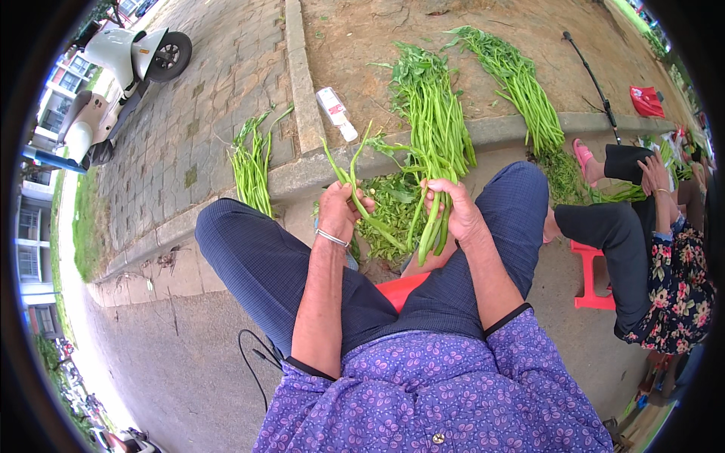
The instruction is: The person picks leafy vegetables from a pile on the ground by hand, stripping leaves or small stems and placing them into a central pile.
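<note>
My left hand (338, 209) pinches a forked green vegetable stem (380, 225) that slants down to the right between my knees. In my right hand (461, 210) is a small bunch of thick green stems (433, 235), their ends hanging below the fingers. Beneath both hands, a heap of torn leaves and trimmings (376, 240) covers the ground. Just beyond the right hand, a large bundle of leafy stems (433, 113) lies across the curb. A smaller bundle (252, 172) rests past my left knee, and another bundle (524, 90) lies farther off to the right.
A clear plastic bottle (335, 110) lies by the concrete curb (362, 161). At the right, another person (674, 283) sits beside a red stool (592, 277). A black pole (595, 85) and a red bag (645, 102) are beyond. A scooter (122, 73) stands at upper left.
</note>
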The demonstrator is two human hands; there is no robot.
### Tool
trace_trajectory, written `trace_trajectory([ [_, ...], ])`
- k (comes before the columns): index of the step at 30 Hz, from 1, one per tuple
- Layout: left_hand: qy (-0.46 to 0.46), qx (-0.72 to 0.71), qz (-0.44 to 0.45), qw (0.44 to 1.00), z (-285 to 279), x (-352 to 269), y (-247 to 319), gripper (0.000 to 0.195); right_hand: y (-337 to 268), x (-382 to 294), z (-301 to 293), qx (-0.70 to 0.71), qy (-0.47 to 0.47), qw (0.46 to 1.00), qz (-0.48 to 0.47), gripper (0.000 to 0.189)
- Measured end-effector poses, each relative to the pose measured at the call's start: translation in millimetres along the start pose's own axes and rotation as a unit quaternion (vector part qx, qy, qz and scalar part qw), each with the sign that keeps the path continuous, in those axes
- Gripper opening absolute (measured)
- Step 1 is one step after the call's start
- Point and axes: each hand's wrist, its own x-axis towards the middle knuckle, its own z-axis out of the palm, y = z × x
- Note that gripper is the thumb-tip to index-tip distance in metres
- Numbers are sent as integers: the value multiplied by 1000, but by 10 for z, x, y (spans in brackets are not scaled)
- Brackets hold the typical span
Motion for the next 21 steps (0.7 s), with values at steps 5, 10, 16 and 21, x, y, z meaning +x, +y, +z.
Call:
trace_trajectory([
  [5,-72,-83,14,994,-9,-20,35,16,-11,11,-12,7,2,1000,0,20],
  [10,-99,-96,-8,990,20,-18,-51,18,19,-2,70,-37,-6,999,6,21],
  [16,-128,47,-38,990,242,-149,-118,17,45,-22,153,-79,1,997,-2,19],
  [21,-164,106,-43,980,319,-216,-141,18,73,-35,215,-77,18,997,11,14],
])
